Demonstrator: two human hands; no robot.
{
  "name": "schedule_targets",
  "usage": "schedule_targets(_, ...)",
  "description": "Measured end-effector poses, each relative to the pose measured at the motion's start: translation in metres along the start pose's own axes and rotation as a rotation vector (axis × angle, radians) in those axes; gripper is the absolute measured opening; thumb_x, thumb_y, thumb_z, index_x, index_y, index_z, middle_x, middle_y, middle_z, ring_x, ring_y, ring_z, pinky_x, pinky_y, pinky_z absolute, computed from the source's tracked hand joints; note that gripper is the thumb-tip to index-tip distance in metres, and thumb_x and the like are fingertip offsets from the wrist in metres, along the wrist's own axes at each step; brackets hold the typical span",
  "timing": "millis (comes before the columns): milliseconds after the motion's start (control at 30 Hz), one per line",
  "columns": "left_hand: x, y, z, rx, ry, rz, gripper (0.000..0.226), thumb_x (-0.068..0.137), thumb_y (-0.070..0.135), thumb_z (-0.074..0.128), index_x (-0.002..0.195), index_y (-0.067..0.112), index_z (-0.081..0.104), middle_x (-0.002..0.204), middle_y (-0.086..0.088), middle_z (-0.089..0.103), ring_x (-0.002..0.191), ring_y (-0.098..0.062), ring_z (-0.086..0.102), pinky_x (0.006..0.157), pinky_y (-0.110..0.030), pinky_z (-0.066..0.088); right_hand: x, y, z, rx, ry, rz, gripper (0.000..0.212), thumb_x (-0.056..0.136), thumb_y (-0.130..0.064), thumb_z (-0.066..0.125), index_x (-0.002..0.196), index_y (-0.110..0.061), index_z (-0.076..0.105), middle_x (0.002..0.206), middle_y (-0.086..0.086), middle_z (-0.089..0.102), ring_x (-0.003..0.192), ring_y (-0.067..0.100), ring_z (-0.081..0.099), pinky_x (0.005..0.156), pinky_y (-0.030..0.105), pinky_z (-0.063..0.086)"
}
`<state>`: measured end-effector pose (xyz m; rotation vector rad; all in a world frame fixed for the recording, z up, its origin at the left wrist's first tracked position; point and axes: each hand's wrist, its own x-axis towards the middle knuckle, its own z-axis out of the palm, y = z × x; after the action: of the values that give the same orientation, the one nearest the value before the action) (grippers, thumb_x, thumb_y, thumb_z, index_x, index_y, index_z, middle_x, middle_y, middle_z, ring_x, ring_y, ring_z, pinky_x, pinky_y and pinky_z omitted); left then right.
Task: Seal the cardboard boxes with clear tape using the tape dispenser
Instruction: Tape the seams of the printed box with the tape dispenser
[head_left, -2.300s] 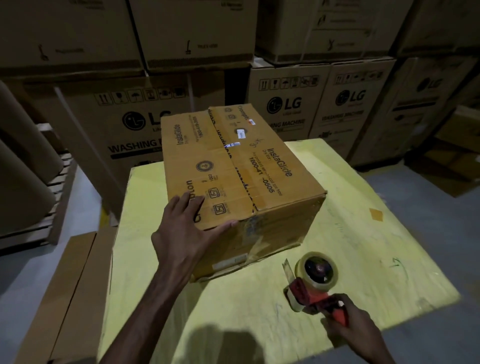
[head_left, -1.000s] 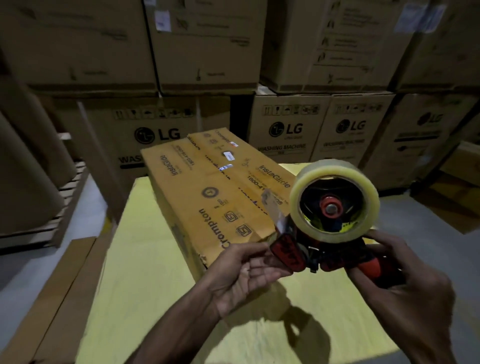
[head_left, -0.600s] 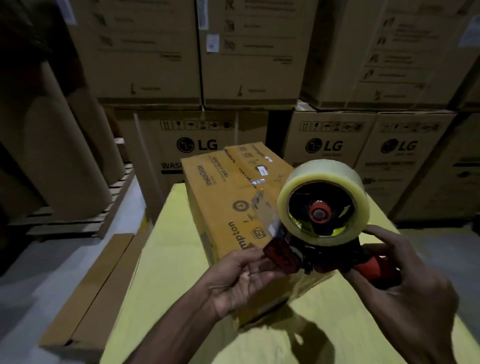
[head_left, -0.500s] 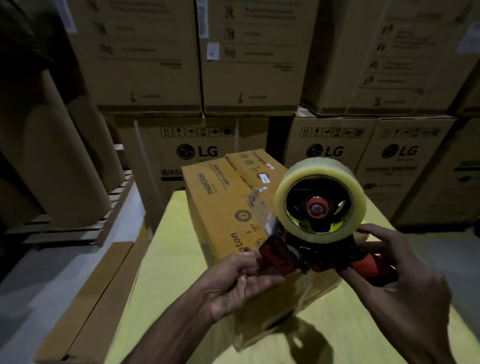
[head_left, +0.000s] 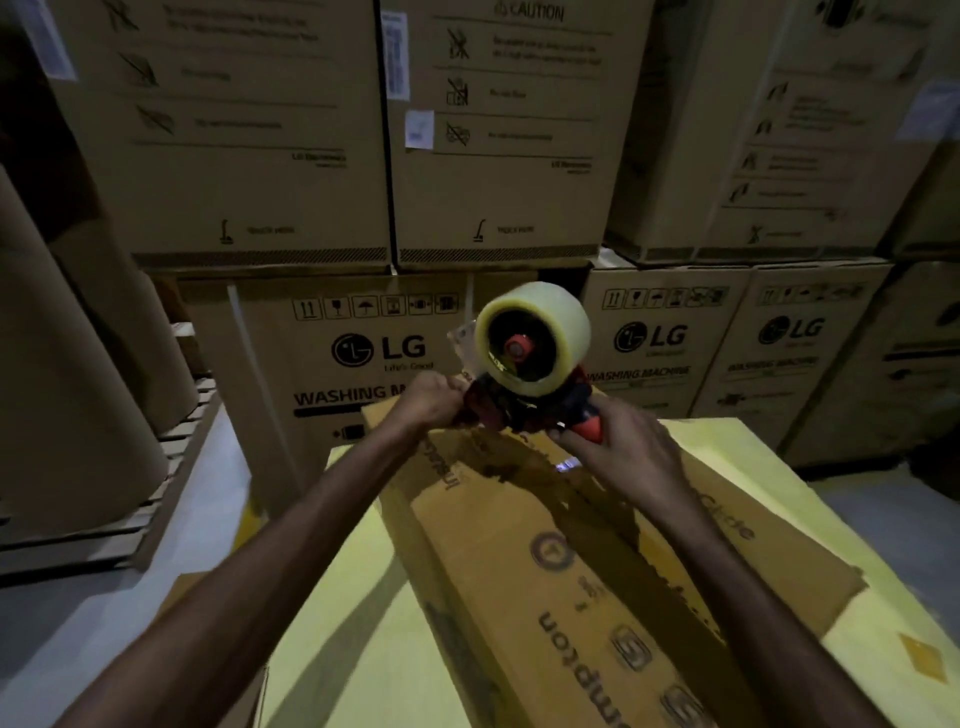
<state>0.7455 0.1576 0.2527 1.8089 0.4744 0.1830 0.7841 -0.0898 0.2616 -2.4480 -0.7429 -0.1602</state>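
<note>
A long brown cardboard box (head_left: 519, 571) with printed lettering lies on a yellow table top (head_left: 353, 639), its closed flaps facing up. Both my arms reach out to its far end. My right hand (head_left: 618, 447) grips the red handle of the tape dispenser (head_left: 535, 395), which carries a thick roll of clear tape (head_left: 535, 338) and sits at the box's far top edge. My left hand (head_left: 431, 400) is curled at the dispenser's front, pinching the loose tape end there.
Tall stacks of large LG washing machine cartons (head_left: 363, 353) form a wall right behind the table. Big brown paper rolls (head_left: 67, 395) stand on a wooden pallet (head_left: 171, 467) at the left. Flat cardboard lies on the grey floor at the lower left.
The dispenser went from being held up close to my view to the box's far end, both arms stretched forward. My left hand stays at the tape end.
</note>
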Motion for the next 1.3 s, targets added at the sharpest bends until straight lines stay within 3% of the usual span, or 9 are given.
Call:
schedule_targets(133, 0.062, -0.010, -0.020, 0.119, -0.084, 0.017, 0.030, 0.098, 0.011, 0.066, 0.068, 0.007, 0.071, 0.057, 0.000, 0.063, 0.052, -0.009, 0.051, 0.051, -0.020, 0.043, 0.052, -0.002, 0.021, 0.143, -0.133, 0.013, 0.050, 0.088, -0.071, 0.056, 0.106, -0.025, 0.065, 0.089, -0.003, 0.072, 0.071, 0.013, 0.069, 0.070, 0.046, 0.061)
schedule_targets(267, 0.114, -0.019, -0.027, 0.159, -0.147, 0.008, 0.028, 0.097, 0.015, 0.069, 0.096, -0.013, 0.072, 0.080, -0.021, 0.070, 0.064, -0.020, 0.056, 0.061, -0.031, 0.045, 0.083, 0.008, 0.054, 0.131, -0.102, 0.028, 0.050, 0.091, -0.073, 0.054, 0.110, -0.028, 0.063, 0.095, -0.004, 0.068, 0.084, 0.012, 0.066, 0.072, 0.040, 0.059)
schedule_targets(333, 0.135, -0.023, -0.027, 0.171, -0.141, -0.030, 0.030, 0.095, 0.018, 0.073, 0.086, -0.011, 0.071, 0.081, -0.026, 0.069, 0.066, -0.023, 0.058, 0.061, -0.033, 0.045, 0.094, 0.018, 0.070, 0.095, -0.102, 0.023, 0.063, 0.086, -0.086, 0.044, 0.117, -0.034, 0.059, 0.103, -0.005, 0.067, 0.091, 0.013, 0.065, 0.072, 0.038, 0.059)
schedule_targets(433, 0.161, -0.029, -0.023, 0.179, -0.078, -0.086, 0.036, 0.097, 0.011, 0.069, 0.062, 0.009, 0.059, 0.059, -0.006, 0.057, 0.042, -0.008, 0.049, 0.040, -0.019, 0.038, 0.104, 0.027, 0.087, 0.092, -0.095, 0.012, 0.068, 0.084, -0.090, 0.041, 0.127, -0.039, 0.055, 0.112, -0.008, 0.066, 0.099, 0.011, 0.064, 0.077, 0.039, 0.060)
schedule_targets(533, 0.178, -0.038, -0.020, 0.152, -0.053, -0.084, 0.041, 0.097, 0.006, 0.066, 0.058, 0.012, 0.054, 0.047, 0.002, 0.052, 0.034, -0.005, 0.043, 0.035, -0.020, 0.035, 0.108, 0.025, 0.095, 0.098, -0.079, 0.006, 0.068, 0.084, -0.089, 0.040, 0.130, -0.040, 0.052, 0.115, -0.008, 0.066, 0.100, 0.010, 0.064, 0.078, 0.041, 0.060)
schedule_targets(700, 0.210, -0.051, -0.052, 0.206, 0.063, 0.022, 0.024, 0.087, 0.026, 0.082, 0.073, 0.007, 0.076, 0.063, 0.001, 0.070, 0.060, -0.010, 0.062, 0.056, -0.026, 0.049, 0.099, 0.030, 0.097, 0.079, -0.057, 0.050, 0.055, 0.085, -0.084, 0.042, 0.122, -0.044, 0.053, 0.108, -0.012, 0.066, 0.096, 0.007, 0.064, 0.077, 0.041, 0.060)
schedule_targets(933, 0.224, -0.051, -0.047, 0.373, 0.083, 0.192, 0.024, 0.092, 0.025, 0.077, 0.077, 0.005, 0.075, 0.065, -0.001, 0.067, 0.051, -0.006, 0.055, 0.046, -0.013, 0.039, 0.095, 0.033, 0.100, 0.029, -0.013, 0.083, 0.048, 0.091, -0.072, 0.050, 0.121, -0.034, 0.053, 0.099, -0.011, 0.066, 0.086, 0.005, 0.063, 0.069, 0.036, 0.059)
schedule_targets(1167, 0.238, -0.057, -0.041, 0.451, 0.090, 0.271, 0.028, 0.092, 0.028, 0.076, 0.069, 0.014, 0.069, 0.061, 0.000, 0.063, 0.051, -0.007, 0.052, 0.051, -0.020, 0.040, 0.096, 0.031, 0.103, 0.028, -0.033, 0.086, 0.046, 0.096, -0.060, 0.055, 0.131, -0.031, 0.052, 0.106, -0.013, 0.065, 0.093, 0.004, 0.063, 0.077, 0.037, 0.060)
schedule_targets(1300, 0.242, -0.062, -0.045, 0.457, 0.084, 0.277, 0.033, 0.093, 0.029, 0.076, 0.073, 0.004, 0.073, 0.059, -0.002, 0.062, 0.050, -0.010, 0.050, 0.047, -0.019, 0.038, 0.096, 0.031, 0.103, 0.055, -0.042, 0.100, 0.047, 0.095, -0.062, 0.055, 0.130, -0.032, 0.053, 0.106, -0.014, 0.064, 0.093, 0.002, 0.063, 0.076, 0.034, 0.060)
